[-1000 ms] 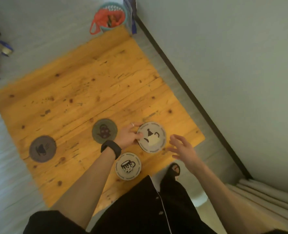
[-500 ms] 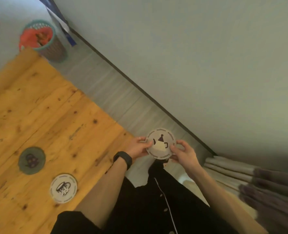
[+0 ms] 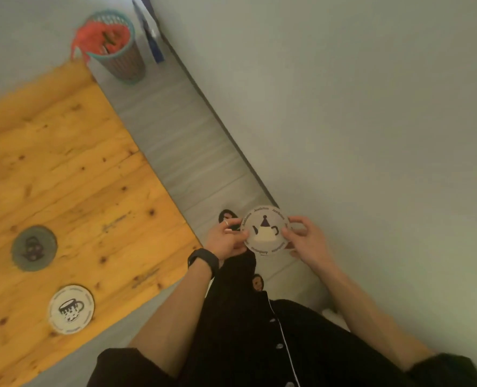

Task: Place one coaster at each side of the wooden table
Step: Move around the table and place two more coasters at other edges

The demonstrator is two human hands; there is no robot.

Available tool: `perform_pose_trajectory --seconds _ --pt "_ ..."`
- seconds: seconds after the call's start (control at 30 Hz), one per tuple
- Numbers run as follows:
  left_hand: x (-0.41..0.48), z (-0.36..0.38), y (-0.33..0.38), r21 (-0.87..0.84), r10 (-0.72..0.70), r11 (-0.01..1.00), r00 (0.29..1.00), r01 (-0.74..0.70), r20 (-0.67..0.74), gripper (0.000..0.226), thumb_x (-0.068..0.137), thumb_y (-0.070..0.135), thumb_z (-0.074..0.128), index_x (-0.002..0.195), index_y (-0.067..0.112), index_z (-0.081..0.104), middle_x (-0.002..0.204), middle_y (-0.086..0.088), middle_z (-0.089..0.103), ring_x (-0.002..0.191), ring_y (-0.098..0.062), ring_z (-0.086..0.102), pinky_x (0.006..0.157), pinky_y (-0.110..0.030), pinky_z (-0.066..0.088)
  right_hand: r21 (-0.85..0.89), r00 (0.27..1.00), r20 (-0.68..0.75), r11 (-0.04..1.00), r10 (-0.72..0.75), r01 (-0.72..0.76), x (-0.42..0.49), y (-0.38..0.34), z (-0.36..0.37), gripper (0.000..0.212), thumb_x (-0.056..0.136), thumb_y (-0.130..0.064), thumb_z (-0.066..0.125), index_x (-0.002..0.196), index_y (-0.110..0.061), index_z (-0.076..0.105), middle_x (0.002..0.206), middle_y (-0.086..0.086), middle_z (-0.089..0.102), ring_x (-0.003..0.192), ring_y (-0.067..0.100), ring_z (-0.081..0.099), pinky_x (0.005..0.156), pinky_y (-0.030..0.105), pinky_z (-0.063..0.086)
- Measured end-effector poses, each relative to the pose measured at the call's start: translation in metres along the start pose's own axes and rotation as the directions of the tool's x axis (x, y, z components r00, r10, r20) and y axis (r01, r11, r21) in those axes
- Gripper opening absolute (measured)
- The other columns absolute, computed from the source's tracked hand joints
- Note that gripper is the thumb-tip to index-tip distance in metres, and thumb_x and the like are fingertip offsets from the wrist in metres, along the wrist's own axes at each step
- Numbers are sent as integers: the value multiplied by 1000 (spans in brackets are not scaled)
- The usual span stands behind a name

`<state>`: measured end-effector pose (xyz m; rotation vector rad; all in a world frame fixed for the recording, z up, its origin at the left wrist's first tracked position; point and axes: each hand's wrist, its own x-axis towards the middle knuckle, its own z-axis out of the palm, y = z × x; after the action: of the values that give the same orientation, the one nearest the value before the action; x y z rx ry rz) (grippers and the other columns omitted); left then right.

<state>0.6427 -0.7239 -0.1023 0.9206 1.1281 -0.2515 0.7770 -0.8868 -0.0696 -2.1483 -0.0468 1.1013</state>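
Observation:
A pale round coaster with a teapot picture (image 3: 265, 231) is held in the air over the floor, right of the wooden table (image 3: 72, 169). My left hand (image 3: 224, 238) pinches its left rim and my right hand (image 3: 305, 238) pinches its right rim. On the table near its front edge lies a white coaster with a cup picture (image 3: 71, 309). A dark grey-green coaster (image 3: 34, 247) lies a little behind it, toward the left.
A teal waste basket with red contents (image 3: 114, 48) stands on the grey floor past the table's far right corner. A wall with a dark baseboard (image 3: 212, 113) runs close along the right. My feet in dark sandals (image 3: 226, 217) stand between table and wall.
My left hand lifted the teapot coaster off the table and my right hand joined it. The view swung right, off the table; the fourth, dark coaster at the left is out of view.

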Motion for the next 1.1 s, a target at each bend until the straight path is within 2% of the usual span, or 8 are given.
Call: perform_pose_trajectory --seconds 0.13,0.27,0.4,0.57,0.77,0.87,1.0,1.1 --pt "31 -12 43 -198 -15 980 999 5 -47 29 86 0 68 109 16 60 108 -10 69 93 -23 70 74 -33 59 -95 996 74 994 -39 46 58 -52 4 29 92 -30 69 119 -34 58 103 1 73 85 18 73 58 29 61" --pt "56 -36 81 -308 -20 951 994 -15 -109 31 85 -3 68 112 10 59 119 -17 63 96 -25 68 73 -33 60 -205 985 151 972 -83 113 105 -113 18 30 92 -28 68 121 -32 58 109 4 71 89 17 71 68 38 64" --pt "61 -66 117 -432 -18 899 978 -75 -207 37 86 -5 65 119 10 56 106 -11 67 89 -21 68 71 -33 60 -312 952 280 926 -122 210 142 -178 45 28 92 -27 67 119 -32 59 107 0 72 92 17 71 78 45 62" --pt "65 -111 143 -578 -62 801 940 -153 -334 35 87 -6 64 116 11 56 106 -14 67 90 -24 67 77 -39 59 -415 886 447 850 -121 326 177 -254 99 29 95 -26 65 123 -28 58 110 3 71 89 17 71 64 30 60" --pt "65 -162 158 -722 -225 649 845 -241 -484 28 88 5 68 114 11 59 99 -14 69 78 -23 64 79 -42 57 -523 711 695 600 -111 605 224 -329 190 23 90 -37 67 106 -50 56 99 -9 73 87 13 71 81 46 60" --pt "60 -178 167 -765 -340 569 762 -300 -552 30 86 11 72 115 9 62 109 -20 70 82 -29 66 80 -44 56 -518 597 802 476 -20 711 230 -368 241 24 94 -33 65 112 -43 54 94 -15 68 82 9 67 82 46 59" --pt "58 -191 177 -803 -470 436 659 -406 -588 29 87 14 71 114 10 62 102 -14 72 82 -27 70 63 -35 55 -460 459 884 341 88 820 228 -411 302 23 93 -32 67 111 -42 56 93 -20 65 93 11 68 89 47 58" --pt "61 -199 184 -813 -569 366 582 -454 -581 27 88 21 69 112 14 62 99 -6 74 88 -23 72 73 -39 58 -387 368 921 184 129 903 222 -432 347 29 92 -32 67 120 -28 59 106 -10 69 98 13 66 92 44 55"
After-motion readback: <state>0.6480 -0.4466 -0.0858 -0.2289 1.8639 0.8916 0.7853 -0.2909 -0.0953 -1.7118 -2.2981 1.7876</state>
